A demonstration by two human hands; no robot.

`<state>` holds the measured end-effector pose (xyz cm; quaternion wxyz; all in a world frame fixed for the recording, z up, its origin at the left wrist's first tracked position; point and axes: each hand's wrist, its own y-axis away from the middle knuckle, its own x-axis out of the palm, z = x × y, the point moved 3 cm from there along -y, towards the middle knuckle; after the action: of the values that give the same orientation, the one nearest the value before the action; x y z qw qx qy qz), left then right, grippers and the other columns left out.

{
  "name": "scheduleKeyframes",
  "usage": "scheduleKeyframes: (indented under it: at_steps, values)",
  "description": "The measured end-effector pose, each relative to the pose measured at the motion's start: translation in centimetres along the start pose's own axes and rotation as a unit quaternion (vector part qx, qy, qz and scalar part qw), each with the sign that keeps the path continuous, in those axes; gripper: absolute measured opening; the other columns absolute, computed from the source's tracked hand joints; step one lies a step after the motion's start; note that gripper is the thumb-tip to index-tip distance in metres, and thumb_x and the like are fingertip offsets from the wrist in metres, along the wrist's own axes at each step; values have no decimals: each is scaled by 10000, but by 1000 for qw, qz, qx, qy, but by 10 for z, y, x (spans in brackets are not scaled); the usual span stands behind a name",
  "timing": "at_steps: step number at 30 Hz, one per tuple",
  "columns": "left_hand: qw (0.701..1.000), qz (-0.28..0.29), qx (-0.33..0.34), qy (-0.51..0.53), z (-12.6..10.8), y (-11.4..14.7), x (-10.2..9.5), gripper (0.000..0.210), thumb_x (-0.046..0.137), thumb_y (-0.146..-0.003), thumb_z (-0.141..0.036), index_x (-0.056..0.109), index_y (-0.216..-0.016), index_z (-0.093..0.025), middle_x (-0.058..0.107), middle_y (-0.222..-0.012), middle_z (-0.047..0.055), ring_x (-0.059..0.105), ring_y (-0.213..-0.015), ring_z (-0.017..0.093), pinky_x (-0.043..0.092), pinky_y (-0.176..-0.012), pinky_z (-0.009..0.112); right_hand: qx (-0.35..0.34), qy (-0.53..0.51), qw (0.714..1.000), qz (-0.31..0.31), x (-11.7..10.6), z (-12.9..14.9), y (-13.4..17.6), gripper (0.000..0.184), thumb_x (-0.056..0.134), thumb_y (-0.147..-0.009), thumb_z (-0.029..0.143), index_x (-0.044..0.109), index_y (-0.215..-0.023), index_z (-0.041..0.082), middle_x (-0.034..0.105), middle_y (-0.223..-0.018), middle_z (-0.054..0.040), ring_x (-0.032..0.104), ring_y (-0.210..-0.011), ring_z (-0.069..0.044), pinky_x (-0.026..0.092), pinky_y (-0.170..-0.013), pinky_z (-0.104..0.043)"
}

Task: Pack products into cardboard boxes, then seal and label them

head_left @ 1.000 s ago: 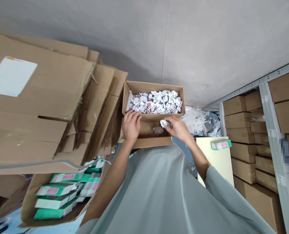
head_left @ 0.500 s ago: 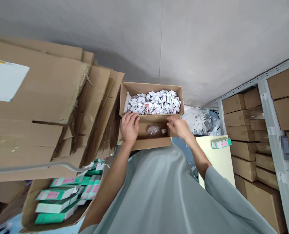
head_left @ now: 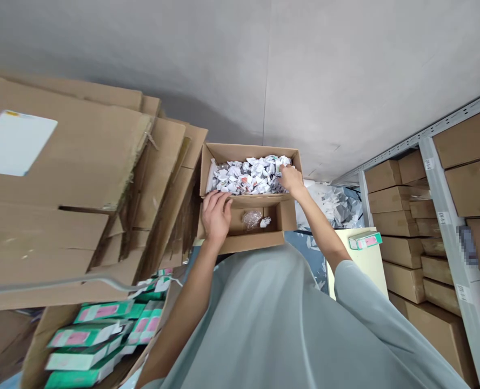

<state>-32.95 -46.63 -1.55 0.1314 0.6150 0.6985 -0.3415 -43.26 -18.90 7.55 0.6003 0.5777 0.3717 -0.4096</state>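
Crumpled white paper [head_left: 248, 175] fills the far cardboard box [head_left: 252, 149]. My right hand [head_left: 291, 179] reaches into that box at its right end, fingers bent down and closed on crumpled paper. Closer to my body stands an open cardboard box [head_left: 248, 244], holding a clear bubble-wrapped item [head_left: 251, 219] and one small paper ball [head_left: 265, 222]. My left hand [head_left: 216, 216] is at the left corner where the two boxes meet, fingers hooked over the cardboard rim. Its fingertips are partly hidden behind the edge.
Flattened cardboard sheets [head_left: 57, 162] lean in a stack at the left. Below them, a carton [head_left: 33, 346] holds several green-and-pink boxes [head_left: 80, 335]. A heap of paper scraps [head_left: 339, 205] lies at the right, near a pale surface [head_left: 357, 265] with a green box [head_left: 365, 240]. Shelving [head_left: 438, 189] carries cartons.
My right hand has moved up from the near box's right side into the paper in the far box. My left hand stays at the rim. The small paper ball has shifted slightly left.
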Motion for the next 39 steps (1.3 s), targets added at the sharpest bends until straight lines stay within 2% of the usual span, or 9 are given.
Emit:
scheduleKeyframes:
  at_steps: [10, 15, 19, 22, 24, 28, 30, 35, 39]
  values:
    - [1000, -8, 6, -12, -1, 1, 1, 340, 492, -1135, -397, 764, -1249, -228, 757, -1280, 153, 606, -1396, 328, 462, -1268, 533, -99, 29, 991, 81, 11, 15, -13, 415, 743, -963, 185, 780, -1371, 248, 771, -1443, -135, 736, -1315, -292, 559, -1065, -342]
    - [1000, -5, 2, -8, 0, 0, 1, 345, 493, -1132, -399, 763, -1258, -226, 754, -1293, 154, 590, -1418, 331, 454, -1276, 540, -98, -6, 995, 12, 3, 4, 3, 351, 655, -978, 146, 803, -1279, 249, 789, -1356, -112, 747, -1226, -295, 556, -1050, -359]
    - [1000, -5, 1, 1, -1, 1, 1, 369, 488, -1135, -411, 769, -1286, -224, 757, -1312, 159, 583, -1431, 334, 445, -1284, 548, -106, -96, 988, -59, -14, -9, 33, 322, 630, -978, 176, 794, -1249, 236, 782, -1281, -85, 740, -1147, -277, 551, -1029, -353]
    - [1000, -4, 3, 0, -2, 1, 0, 380, 490, -1136, -407, 778, -1298, -220, 765, -1313, 157, 590, -1429, 329, 451, -1283, 539, -131, -203, 966, -95, -24, -12, 66, 287, 631, -967, 202, 787, -1207, 220, 774, -1230, -66, 736, -969, -221, 549, -996, -335]
    - [1000, -1, 3, -3, -2, -1, -2, 368, 511, -1132, -401, 791, -1287, -219, 778, -1316, 147, 615, -1401, 319, 467, -1271, 519, -164, -292, 938, -87, -21, -8, 87, 254, 646, -966, 243, 783, -1177, 215, 776, -1216, -56, 724, -908, -195, 559, -937, -315]
    - [1000, 20, -9, -6, 4, -8, -7, 317, 595, -1101, -385, 831, -1239, -224, 821, -1293, 118, 685, -1300, 298, 516, -1224, 473, -238, -433, 869, 23, 17, 18, 114, 236, 767, -921, 347, 800, -1102, 200, 805, -1089, -44, 704, -849, -186, 538, -791, -277]
    - [999, 35, -14, -4, 8, -12, -10, 296, 628, -1085, -369, 847, -1223, -225, 836, -1279, 107, 706, -1274, 288, 529, -1211, 452, -251, -444, 856, 82, 46, 36, 117, 205, 811, -885, 325, 813, -1046, 198, 805, -981, -25, 683, -786, -173, 516, -765, -272]
    - [999, 50, -3, 14, 11, -17, -15, 284, 641, -1069, -312, 864, -1213, -211, 850, -1258, 109, 733, -1240, 280, 548, -1189, 442, -232, -402, 878, 120, 96, 74, 104, 102, 833, -898, 203, 830, -999, 218, 813, -927, 13, 732, -845, -177, 492, -809, -263]
    - [998, 59, -9, 4, 11, -17, -15, 290, 632, -1074, -314, 859, -1227, -220, 848, -1268, 103, 726, -1256, 281, 543, -1191, 450, -224, -369, 894, 120, 109, 92, 91, 273, 868, -924, 154, 821, -1186, 214, 834, -984, 7, 771, -942, -205, 513, -882, -277]
